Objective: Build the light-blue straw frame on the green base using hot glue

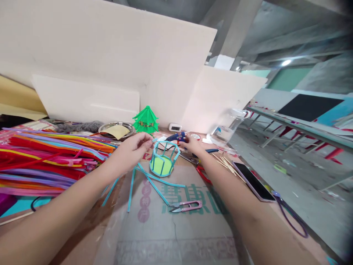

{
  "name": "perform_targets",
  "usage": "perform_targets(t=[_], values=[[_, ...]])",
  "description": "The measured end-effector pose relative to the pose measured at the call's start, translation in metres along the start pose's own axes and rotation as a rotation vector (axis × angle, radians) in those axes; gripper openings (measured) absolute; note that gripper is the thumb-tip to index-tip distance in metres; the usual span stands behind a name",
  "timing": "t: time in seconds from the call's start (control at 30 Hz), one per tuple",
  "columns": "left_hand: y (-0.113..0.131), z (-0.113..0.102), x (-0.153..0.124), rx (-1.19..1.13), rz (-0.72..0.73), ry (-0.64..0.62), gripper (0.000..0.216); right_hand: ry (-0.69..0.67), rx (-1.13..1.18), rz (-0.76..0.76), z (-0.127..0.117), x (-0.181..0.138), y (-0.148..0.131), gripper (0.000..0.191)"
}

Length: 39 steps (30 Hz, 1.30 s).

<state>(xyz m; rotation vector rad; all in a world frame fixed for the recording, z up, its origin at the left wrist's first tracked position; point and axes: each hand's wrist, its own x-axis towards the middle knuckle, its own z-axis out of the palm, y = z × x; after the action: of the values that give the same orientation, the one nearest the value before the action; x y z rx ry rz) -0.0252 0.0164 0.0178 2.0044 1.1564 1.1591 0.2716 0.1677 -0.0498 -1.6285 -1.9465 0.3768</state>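
Observation:
My left hand [134, 148] pinches the rim of a small basket frame [163, 157] made of light-blue pipe cleaners with a green round base. My right hand [193, 144] reaches past the basket and closes on a blue hot-glue gun [176, 137] lying behind it. Several loose light-blue pipe cleaners [150, 182] lie on the cardboard in front of the basket. Pink thread snips [185, 207] rest nearer to me.
A big pile of coloured pipe cleaners [49, 158] fills the left. A green paper tree [145, 120], a metal dish [116, 129] and a clear jar [228, 127] stand behind. A phone [253, 181], wooden sticks [227, 163] and red-handled scissors [203, 173] lie right, near the table edge.

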Motion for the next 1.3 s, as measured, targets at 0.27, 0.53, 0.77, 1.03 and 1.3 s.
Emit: perform_targets(t=[0.27, 0.53, 0.77, 1.03, 1.3], values=[[0.006, -0.002, -0.001, 0.005, -0.003, -0.003, 0.029, 0.071, 0.109, 0.066, 0.003, -0.002, 0.01, 0.011], [-0.005, 0.003, 0.001, 0.033, 0.02, -0.008, 0.028, 0.181, 0.351, 0.024, -0.035, -0.026, -0.013, 0.031], [-0.015, 0.008, 0.0, 0.092, -0.002, -0.021, 0.029, 0.031, 0.67, -0.223, -0.072, -0.075, -0.061, 0.032], [-0.014, 0.011, 0.002, 0.214, 0.118, 0.01, 0.024, -0.333, 0.324, -0.304, -0.086, -0.126, -0.06, 0.046], [-0.014, 0.013, 0.002, 0.218, 0.123, -0.038, 0.024, -0.376, 0.202, -0.31, -0.077, -0.136, -0.06, 0.05]])
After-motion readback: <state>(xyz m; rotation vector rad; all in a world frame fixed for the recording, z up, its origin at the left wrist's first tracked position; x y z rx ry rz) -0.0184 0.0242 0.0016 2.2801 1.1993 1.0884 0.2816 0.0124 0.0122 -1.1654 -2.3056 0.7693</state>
